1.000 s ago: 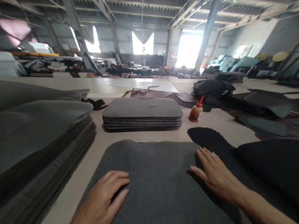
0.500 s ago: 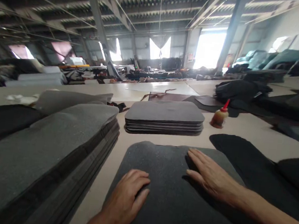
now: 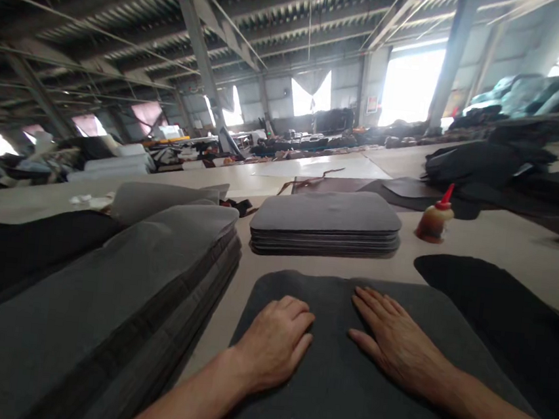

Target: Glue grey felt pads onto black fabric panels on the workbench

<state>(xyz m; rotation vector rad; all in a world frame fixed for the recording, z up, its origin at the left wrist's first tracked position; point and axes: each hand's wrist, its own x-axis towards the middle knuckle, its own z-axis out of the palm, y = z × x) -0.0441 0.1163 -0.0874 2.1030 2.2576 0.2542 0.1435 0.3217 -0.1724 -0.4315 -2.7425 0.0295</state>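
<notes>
A dark grey foam sheet (image 3: 331, 293) with rounded corners lies flat on the table in front of me. My left hand (image 3: 274, 344) rests palm down on its middle, fingers slightly curled. My right hand (image 3: 395, 342) lies flat on the sheet just to the right, fingers spread and pointing left and away. Neither hand grips anything. Beyond the sheet sits a neat stack of similar grey sheets (image 3: 327, 224).
A tall pile of grey foam sheets (image 3: 118, 286) fills the left side. A small glue bottle with a red cap (image 3: 435, 216) stands right of the stack. Black cut pieces (image 3: 488, 302) lie on the right. More dark material covers the far table (image 3: 486, 163).
My left hand slid from the sheet's near left corner toward its middle, and my right hand drew closer to it. The view has swung left.
</notes>
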